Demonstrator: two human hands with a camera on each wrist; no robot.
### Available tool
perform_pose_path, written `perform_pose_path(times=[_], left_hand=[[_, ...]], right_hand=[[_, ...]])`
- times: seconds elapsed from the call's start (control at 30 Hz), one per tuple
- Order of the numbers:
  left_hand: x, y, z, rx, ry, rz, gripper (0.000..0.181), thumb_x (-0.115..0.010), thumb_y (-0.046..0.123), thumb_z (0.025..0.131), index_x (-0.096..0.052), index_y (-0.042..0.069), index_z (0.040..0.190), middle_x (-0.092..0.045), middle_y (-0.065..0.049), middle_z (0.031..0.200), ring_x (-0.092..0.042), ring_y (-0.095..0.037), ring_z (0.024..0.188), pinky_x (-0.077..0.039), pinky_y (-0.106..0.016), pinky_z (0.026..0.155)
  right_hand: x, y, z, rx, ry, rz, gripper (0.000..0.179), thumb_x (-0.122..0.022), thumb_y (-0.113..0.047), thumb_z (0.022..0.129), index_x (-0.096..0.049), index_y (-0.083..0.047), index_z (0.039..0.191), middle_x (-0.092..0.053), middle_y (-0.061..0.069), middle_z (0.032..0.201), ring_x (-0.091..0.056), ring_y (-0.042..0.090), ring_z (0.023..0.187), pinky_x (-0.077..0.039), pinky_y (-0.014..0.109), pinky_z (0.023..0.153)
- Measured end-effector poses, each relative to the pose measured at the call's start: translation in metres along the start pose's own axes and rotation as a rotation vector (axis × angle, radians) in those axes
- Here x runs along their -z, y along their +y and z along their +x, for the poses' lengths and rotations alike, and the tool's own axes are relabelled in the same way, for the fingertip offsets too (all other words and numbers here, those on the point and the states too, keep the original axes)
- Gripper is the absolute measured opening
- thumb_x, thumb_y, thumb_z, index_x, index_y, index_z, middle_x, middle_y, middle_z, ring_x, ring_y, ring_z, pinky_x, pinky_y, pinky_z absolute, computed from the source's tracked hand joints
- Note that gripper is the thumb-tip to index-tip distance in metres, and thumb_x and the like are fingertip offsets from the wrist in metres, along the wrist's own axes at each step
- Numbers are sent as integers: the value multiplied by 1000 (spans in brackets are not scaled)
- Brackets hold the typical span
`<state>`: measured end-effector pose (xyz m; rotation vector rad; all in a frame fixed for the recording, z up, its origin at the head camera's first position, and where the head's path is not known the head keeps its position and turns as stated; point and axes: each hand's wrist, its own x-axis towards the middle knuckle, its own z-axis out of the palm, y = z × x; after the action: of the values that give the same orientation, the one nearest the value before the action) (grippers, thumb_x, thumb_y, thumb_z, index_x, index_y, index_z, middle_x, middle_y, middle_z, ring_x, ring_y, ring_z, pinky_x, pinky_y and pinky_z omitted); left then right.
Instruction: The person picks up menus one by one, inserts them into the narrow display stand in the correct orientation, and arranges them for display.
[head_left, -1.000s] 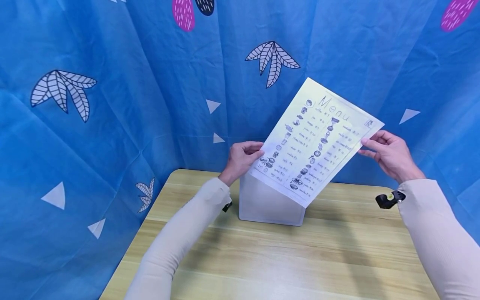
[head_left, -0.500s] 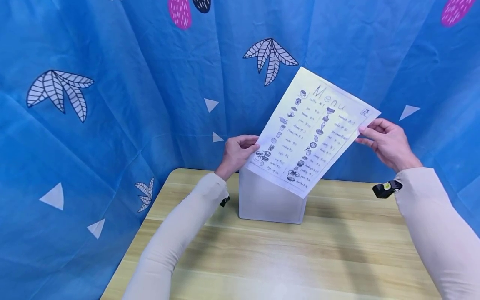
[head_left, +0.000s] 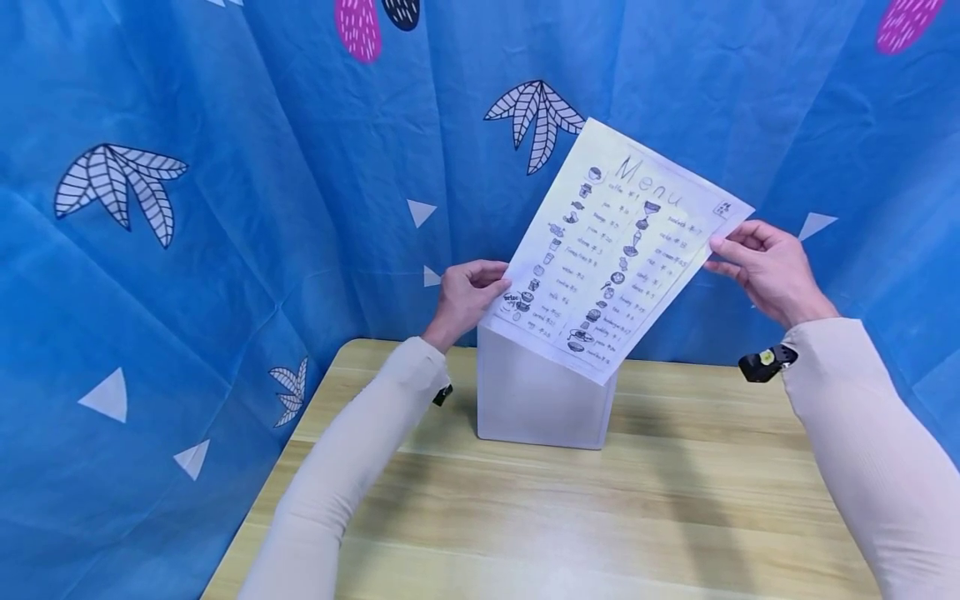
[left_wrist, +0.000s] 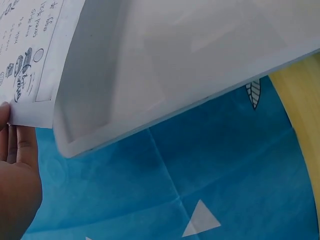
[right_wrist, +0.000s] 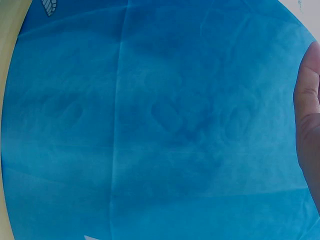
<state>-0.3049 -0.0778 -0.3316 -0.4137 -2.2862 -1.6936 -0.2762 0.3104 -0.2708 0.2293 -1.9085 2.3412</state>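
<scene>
Illustrated white menu (head_left: 611,254) is pinched by left hand (head_left: 465,298) and right hand (head_left: 772,271). Behind it, upper board corner (left_wrist: 75,137) is shown in left-wrist view only.

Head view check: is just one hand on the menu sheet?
No, the left hand pinches one edge of the menu sheet and the right hand pinches the opposite edge.

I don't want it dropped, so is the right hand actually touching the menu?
Touching. The head view shows the right hand pinching the menu by its edge, thumb in front.
</scene>
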Motion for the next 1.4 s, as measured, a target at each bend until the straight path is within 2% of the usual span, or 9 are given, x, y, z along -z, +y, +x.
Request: perform_pose_path(times=[0.23,0.4,0.63,0.9,1.1,1.4], left_hand=[[7,8,3,-10,11,16,28,-75,9,90,-73,5,118,-74,-12,110,-72,-23,95,-59,-36,83],[11,10,7,-21,21,16,28,-75,9,90,-73,5,118,-74,-12,109,-73,-23,94,-59,-35,82],[12,11,8,-28,22,19,28,-75,7,89,-74,4,117,-74,-12,108,-73,-23,94,-59,-34,82],[11,12,8,-41,24,22,28,-75,7,90,-73,4,118,-74,-13,110,-72,-24,97,-58,-35,84],[12,15,12,-44,40,36,28,-75,8,90,-73,5,118,-73,-12,111,-72,-24,97,-58,-35,85],[15,20,15,-46,64,23,28,-75,7,89,-73,3,117,-73,-14,111,-72,-26,98,-58,-35,85]], right_hand=[[-8,-9,6,1,-4,17,24,-79,-6,84,-67,-2,104,-68,6,99,-72,16,87,-60,29,71],[-13,-15,12,-5,1,-9,30,-80,-9,82,-68,-4,109,-69,4,104,-72,15,88,-59,27,71],[-15,-15,11,9,-2,24,29,-80,-7,82,-67,-2,106,-68,6,104,-71,17,89,-60,29,71],[-17,-14,9,18,34,13,34,-83,-11,79,-67,-3,108,-66,6,105,-69,16,88,-59,25,70],[-19,-21,11,6,46,20,36,-83,-11,79,-68,-4,110,-69,4,107,-71,15,89,-59,26,71],[-25,-25,14,32,37,27,33,-82,-9,80,-68,-4,109,-69,5,105,-71,16,89,-59,26,73]])
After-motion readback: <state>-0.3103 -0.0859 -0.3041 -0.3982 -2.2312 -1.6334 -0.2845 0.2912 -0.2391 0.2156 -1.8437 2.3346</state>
